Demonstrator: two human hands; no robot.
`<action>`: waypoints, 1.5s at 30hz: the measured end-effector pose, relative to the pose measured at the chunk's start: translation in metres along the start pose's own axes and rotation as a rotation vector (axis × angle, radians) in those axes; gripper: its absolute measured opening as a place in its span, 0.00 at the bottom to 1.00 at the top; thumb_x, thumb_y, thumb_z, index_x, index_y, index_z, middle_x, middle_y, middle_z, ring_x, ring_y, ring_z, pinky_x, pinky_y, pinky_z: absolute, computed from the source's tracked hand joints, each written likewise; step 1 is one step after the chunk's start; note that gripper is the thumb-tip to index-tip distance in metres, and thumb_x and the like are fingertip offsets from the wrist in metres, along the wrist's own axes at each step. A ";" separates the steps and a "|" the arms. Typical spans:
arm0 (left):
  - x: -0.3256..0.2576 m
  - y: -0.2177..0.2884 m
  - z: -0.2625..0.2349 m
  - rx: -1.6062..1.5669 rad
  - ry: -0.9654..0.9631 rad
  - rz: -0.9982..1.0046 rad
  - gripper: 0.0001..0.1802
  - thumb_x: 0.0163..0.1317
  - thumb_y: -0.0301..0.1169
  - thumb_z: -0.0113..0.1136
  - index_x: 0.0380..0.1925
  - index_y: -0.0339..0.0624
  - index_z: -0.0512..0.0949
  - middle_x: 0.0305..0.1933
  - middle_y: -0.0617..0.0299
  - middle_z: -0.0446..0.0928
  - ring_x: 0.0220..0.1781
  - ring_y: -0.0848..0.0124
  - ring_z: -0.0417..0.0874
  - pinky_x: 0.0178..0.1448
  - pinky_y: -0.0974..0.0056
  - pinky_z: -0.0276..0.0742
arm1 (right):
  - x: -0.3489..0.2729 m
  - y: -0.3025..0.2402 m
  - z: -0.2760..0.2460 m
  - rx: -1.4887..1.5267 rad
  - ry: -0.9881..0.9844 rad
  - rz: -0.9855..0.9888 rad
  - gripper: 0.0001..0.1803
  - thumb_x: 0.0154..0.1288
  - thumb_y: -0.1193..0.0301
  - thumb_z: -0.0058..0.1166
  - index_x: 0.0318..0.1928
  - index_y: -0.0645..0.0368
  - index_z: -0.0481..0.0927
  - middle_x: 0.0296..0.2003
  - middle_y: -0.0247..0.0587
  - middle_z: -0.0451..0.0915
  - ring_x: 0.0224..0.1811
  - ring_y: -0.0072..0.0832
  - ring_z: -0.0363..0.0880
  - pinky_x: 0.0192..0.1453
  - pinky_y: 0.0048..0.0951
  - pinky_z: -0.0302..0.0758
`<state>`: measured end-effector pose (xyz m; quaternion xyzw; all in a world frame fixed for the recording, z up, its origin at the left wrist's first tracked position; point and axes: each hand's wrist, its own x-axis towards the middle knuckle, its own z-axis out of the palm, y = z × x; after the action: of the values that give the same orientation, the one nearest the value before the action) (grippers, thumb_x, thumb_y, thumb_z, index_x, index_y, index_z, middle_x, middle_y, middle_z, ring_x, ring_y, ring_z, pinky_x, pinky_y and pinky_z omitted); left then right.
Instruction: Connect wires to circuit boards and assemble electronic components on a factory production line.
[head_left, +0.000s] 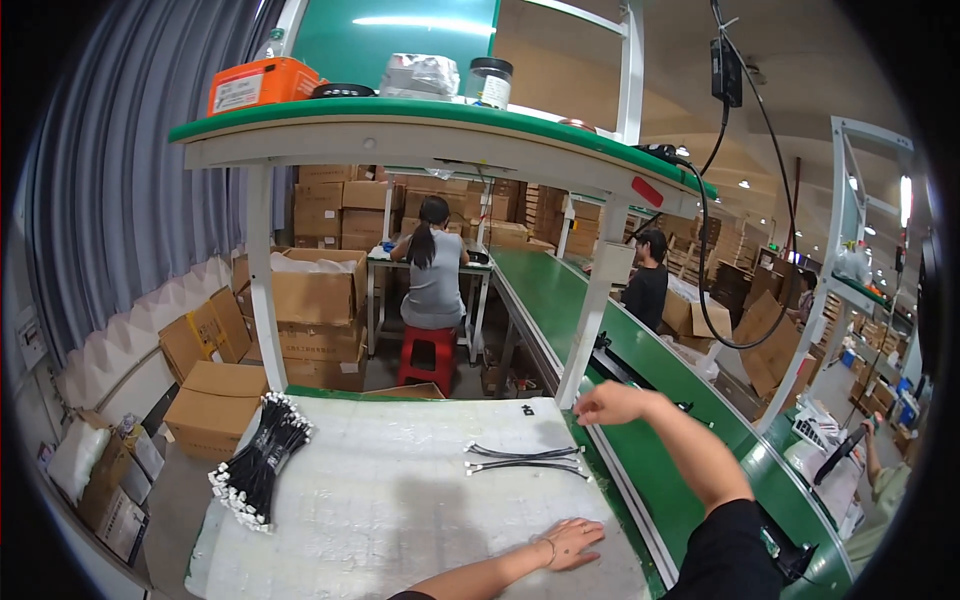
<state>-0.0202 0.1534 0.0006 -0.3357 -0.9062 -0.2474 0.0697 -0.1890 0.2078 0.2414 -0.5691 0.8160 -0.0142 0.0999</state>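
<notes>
My left hand (575, 545) lies flat on the white-covered worktop (390, 500), fingers stretched out and nothing in them. Raised above the worktop's right edge, beside the white post, my right hand (608, 403) has its fingers curled; whatever they hold, if anything, is hidden. Between the hands and a little to their left rest a few short black cables (525, 463) with white connectors at their ends. A thick bundle of black cables (268, 455) with white connectors lies at the worktop's left side. One small black piece (528, 409) sits near the far edge.
A green conveyor (640, 430) runs along the right, carrying dark parts. Overhead, a green-edged shelf (400, 112) bears an orange box (262, 84) and a jar (489, 82). Cardboard boxes (212, 405) stand left. A person (433, 275) sits ahead on a red stool (427, 357); others work at right.
</notes>
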 end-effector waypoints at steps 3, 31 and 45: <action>-0.023 0.006 -0.003 0.065 -0.008 -0.009 0.28 0.66 0.46 0.47 0.60 0.40 0.67 0.67 0.50 0.62 0.70 0.54 0.60 0.70 0.53 0.56 | -0.012 -0.119 -0.095 -0.018 0.296 -0.387 0.14 0.65 0.63 0.57 0.43 0.60 0.80 0.33 0.42 0.81 0.35 0.32 0.79 0.42 0.34 0.76; -0.113 -0.065 -0.133 -1.590 0.554 -0.288 0.38 0.65 0.62 0.42 0.65 0.47 0.60 0.59 0.62 0.71 0.58 0.69 0.73 0.62 0.59 0.67 | -0.010 -0.144 0.132 1.009 0.759 0.057 0.42 0.48 0.63 0.71 0.61 0.56 0.63 0.51 0.39 0.74 0.54 0.28 0.73 0.58 0.33 0.70; -0.117 0.001 -0.108 0.253 0.737 -0.646 0.28 0.42 0.33 0.70 0.47 0.42 0.73 0.41 0.50 0.80 0.42 0.51 0.82 0.46 0.56 0.77 | 0.037 -0.161 0.190 0.407 0.939 0.021 0.20 0.56 0.58 0.58 0.41 0.61 0.75 0.32 0.48 0.76 0.30 0.45 0.79 0.32 0.43 0.76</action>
<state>0.0655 0.0334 0.0601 0.0823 -0.9019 -0.2465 0.3452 -0.0179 0.1338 0.0722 -0.4622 0.7592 -0.4260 -0.1687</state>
